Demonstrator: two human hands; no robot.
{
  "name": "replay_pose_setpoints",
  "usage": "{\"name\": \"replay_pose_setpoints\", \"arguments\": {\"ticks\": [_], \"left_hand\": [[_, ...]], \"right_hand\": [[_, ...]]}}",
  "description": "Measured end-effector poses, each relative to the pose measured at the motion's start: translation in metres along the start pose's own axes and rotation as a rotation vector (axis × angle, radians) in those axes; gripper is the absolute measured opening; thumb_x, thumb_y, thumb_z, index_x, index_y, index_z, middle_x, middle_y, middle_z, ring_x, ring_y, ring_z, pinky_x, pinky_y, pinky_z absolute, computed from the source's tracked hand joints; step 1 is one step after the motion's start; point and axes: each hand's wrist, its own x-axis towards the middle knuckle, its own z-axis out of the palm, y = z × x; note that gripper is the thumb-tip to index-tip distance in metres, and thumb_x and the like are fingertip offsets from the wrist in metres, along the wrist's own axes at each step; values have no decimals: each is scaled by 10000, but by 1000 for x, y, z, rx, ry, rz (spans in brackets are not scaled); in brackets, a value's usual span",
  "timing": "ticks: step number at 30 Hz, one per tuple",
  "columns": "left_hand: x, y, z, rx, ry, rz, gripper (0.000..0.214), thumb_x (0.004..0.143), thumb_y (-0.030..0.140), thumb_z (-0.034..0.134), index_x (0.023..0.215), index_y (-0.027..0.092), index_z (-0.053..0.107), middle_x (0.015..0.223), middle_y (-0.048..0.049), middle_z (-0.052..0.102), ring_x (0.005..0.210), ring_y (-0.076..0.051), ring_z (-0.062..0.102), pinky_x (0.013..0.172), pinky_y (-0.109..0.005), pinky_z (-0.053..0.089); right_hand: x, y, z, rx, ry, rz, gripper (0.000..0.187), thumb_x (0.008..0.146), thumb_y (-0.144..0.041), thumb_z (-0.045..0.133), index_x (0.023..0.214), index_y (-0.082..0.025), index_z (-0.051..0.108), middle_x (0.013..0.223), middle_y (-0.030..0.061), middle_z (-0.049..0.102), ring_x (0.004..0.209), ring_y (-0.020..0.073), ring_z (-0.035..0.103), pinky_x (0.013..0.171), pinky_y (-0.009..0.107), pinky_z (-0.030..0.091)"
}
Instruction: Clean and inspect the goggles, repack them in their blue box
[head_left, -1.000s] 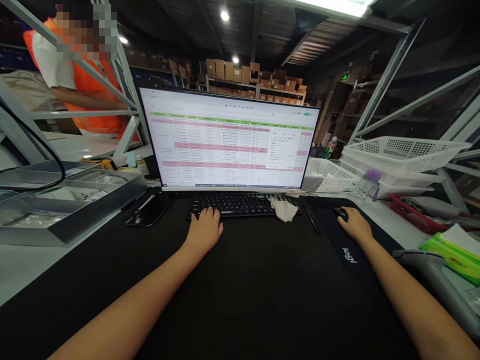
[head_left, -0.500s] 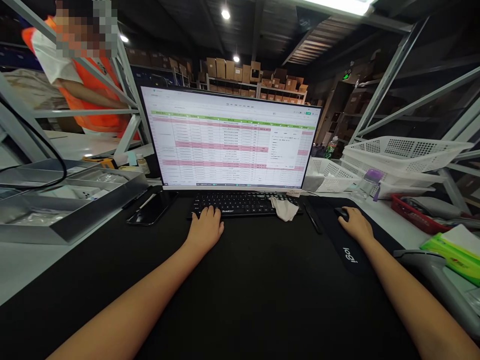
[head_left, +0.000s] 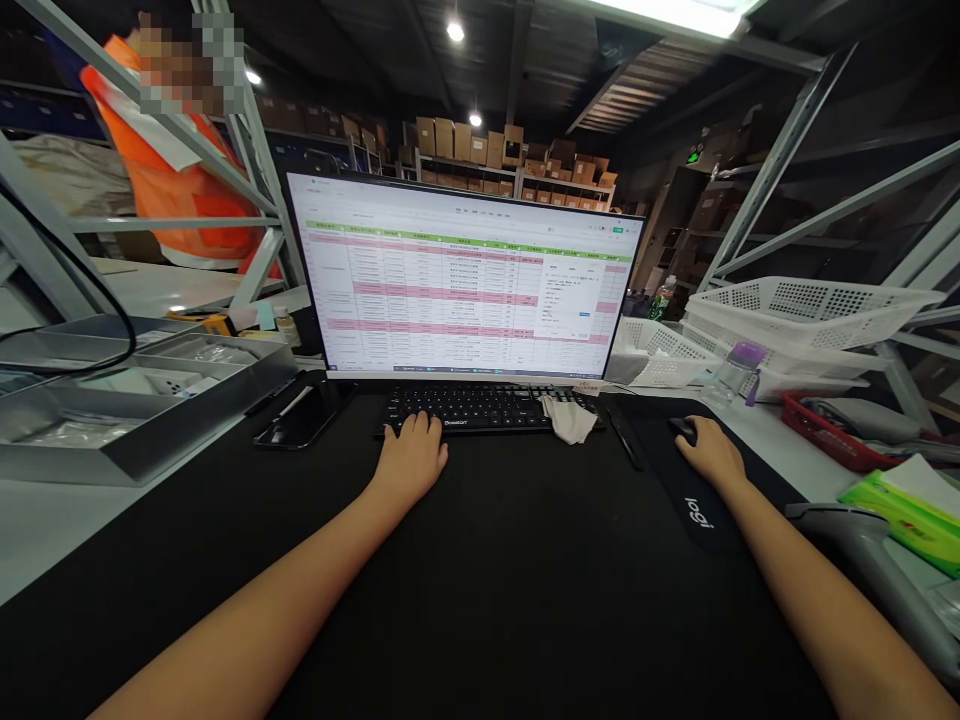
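My left hand (head_left: 411, 452) rests with its fingers stretched onto the lower left keys of a black keyboard (head_left: 480, 405). On a dark mouse pad (head_left: 660, 470), my right hand (head_left: 712, 448) is curved over a black computer mouse (head_left: 683, 430), covering part of it. Behind the keyboard stands a monitor (head_left: 450, 290) showing a spreadsheet with green and pink rows and a small white dialog box at its right. A pale cloth (head_left: 570, 418) lies across the keyboard's right end. The small text on the screen is too fine to read.
A phone (head_left: 300, 415) and a grey divided tray (head_left: 142, 440) sit at left. To the right are white baskets (head_left: 817, 300), a red basket (head_left: 825, 440), a tissue pack (head_left: 907, 510) and a grey handheld scanner (head_left: 862, 550). A person in an orange vest (head_left: 187, 190) stands behind the rack.
A small blue highlight now shows in the on-screen dialog box. The person in the vest has shifted and turned. Both my hands stay in place.
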Motion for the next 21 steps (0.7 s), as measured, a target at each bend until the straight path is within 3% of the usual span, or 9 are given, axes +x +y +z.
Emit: {"name": "replay_pose_setpoints", "arguments": {"ticks": [9, 21], "left_hand": [[0, 0, -2, 39, -25, 0, 544, 1078, 263, 389, 1555, 37, 521, 1627, -284, 511, 1499, -406, 498, 1191, -664, 453], [1, -1, 2, 37, 0, 4, 539, 1067, 269, 386, 1539, 64, 544, 1607, -278, 535, 1479, -410, 509, 1175, -665, 457]], "right_hand": [[2, 6, 7, 19, 9, -20, 565, 969, -416, 524, 1473, -174, 601, 1483, 170, 632, 1291, 335, 665, 1082, 455, 531], [2, 3, 3, 11, -6, -2, 490, 966, -412, 536, 1374, -158, 629, 1418, 186, 661, 1252, 344, 679, 1063, 467, 536]]}}
